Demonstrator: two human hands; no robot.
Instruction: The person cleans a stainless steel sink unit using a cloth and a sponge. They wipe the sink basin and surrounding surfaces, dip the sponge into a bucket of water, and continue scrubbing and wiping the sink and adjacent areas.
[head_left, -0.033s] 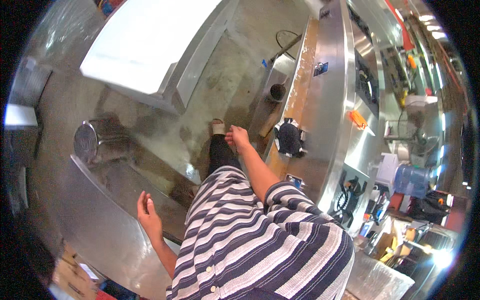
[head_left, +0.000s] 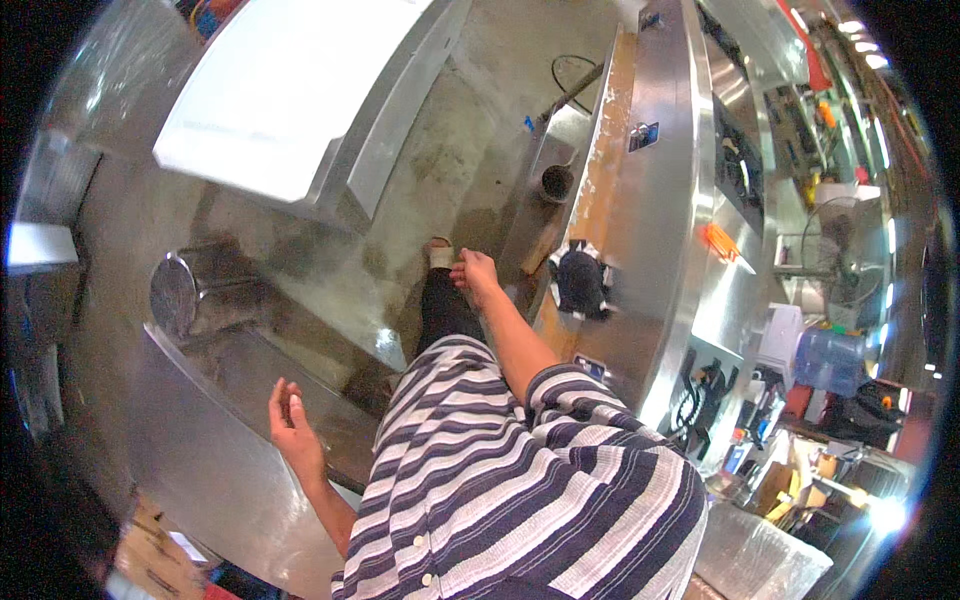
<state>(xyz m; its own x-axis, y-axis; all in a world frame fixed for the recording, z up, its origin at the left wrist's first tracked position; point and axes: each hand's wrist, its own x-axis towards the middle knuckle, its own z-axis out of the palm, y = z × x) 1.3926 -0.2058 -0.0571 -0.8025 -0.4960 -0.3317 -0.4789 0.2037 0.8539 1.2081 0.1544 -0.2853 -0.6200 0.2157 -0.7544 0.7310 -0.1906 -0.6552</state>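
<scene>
My left hand hangs in the air above the curved metal counter on the left, holding nothing, with its fingers stretched and the thumb apart. My right hand is out in front of my body, its fingers loosely curled in and nothing visible in them. It is over the concrete floor, touching nothing I can see. To its right, a black knob-like part with a pale edge sits on the front of a stainless steel appliance.
A large white-topped unit stands ahead on the left. A shiny metal cylinder is beyond the left counter. Along the right appliance runs a worn brown ledge; an orange object rests on top. A blue water jug stands farther right.
The view has shifted slightly, so the surroundings sit a little differently around me. Both hands keep nearly the same pose, the left marginally higher in the picture.
</scene>
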